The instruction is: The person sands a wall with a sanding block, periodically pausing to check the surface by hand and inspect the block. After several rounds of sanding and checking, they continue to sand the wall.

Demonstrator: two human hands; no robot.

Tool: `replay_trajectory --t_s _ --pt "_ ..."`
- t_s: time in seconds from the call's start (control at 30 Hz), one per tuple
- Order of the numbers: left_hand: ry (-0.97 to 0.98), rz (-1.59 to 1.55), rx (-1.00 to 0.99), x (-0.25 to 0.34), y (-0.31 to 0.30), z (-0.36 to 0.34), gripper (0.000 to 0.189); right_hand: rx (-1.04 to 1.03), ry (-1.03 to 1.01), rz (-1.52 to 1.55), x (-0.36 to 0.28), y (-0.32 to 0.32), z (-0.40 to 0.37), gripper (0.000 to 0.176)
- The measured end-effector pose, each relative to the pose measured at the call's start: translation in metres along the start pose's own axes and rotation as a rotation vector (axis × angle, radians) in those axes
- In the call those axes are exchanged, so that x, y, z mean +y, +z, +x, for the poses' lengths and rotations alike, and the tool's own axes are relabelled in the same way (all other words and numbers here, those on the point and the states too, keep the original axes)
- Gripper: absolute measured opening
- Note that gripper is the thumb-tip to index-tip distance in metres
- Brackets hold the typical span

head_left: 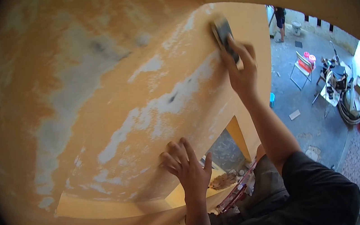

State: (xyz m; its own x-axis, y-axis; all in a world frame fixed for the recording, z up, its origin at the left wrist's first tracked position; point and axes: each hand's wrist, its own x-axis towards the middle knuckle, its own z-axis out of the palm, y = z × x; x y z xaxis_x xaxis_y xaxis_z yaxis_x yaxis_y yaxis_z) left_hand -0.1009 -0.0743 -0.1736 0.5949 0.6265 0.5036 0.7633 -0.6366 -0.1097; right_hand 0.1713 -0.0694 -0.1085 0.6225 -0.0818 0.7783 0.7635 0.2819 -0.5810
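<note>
My right hand [244,72] is wrapped around a dark, flat sanding block [223,33], held up against the yellow wall [194,81] near its upper right edge. The block's outline is slightly blurred. Uneven white patches [161,108] spread over the painted surface to the left of the block and below it. Lower down, my left hand [191,170] has its fingers spread, the tips resting on the same wall, and holds nothing.
Below me is a reddish metal frame [240,188] beside my legs. Far down on the grey floor [294,97] stand a folding chair [304,69], a second chair [329,90] heaped with tools, and a coiled hose [348,111]. Another person [280,19] stands near a bucket [296,28].
</note>
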Motion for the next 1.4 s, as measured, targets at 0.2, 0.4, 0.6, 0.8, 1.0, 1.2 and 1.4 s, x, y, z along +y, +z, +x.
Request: replay_trajectory --t_s 0.2,0.4,0.6,0.8,1.0,1.2,1.4 --pt "0.049 -0.078 -0.095 -0.002 -0.006 0.003 0.084 0.009 -0.05 -0.017 -0.01 0.013 0.028 0.035" --pt "0.068 -0.206 -0.156 -0.006 -0.021 0.008 0.09 -0.041 -0.147 -0.121 0.013 -0.003 -0.016 0.034" --pt "0.058 -0.28 -0.144 -0.002 -0.031 0.006 0.091 -0.029 -0.065 -0.029 -0.014 0.005 0.004 0.033" --pt "0.139 -0.415 0.023 -0.013 -0.044 -0.007 0.076 -0.055 -0.071 -0.143 -0.013 -0.001 -0.01 0.034" --pt "-0.117 -0.254 0.588 -0.046 -0.058 -0.016 0.052 -0.139 -0.104 -0.125 0.019 -0.014 -0.068 0.034" --pt "-0.194 -0.144 0.488 -0.047 -0.05 -0.002 0.062 -0.1 0.029 -0.054 -0.031 -0.002 0.001 0.034" --pt "-0.267 -0.063 0.359 -0.05 -0.05 -0.006 0.066 -0.119 -0.04 -0.145 0.005 -0.01 -0.048 0.035"
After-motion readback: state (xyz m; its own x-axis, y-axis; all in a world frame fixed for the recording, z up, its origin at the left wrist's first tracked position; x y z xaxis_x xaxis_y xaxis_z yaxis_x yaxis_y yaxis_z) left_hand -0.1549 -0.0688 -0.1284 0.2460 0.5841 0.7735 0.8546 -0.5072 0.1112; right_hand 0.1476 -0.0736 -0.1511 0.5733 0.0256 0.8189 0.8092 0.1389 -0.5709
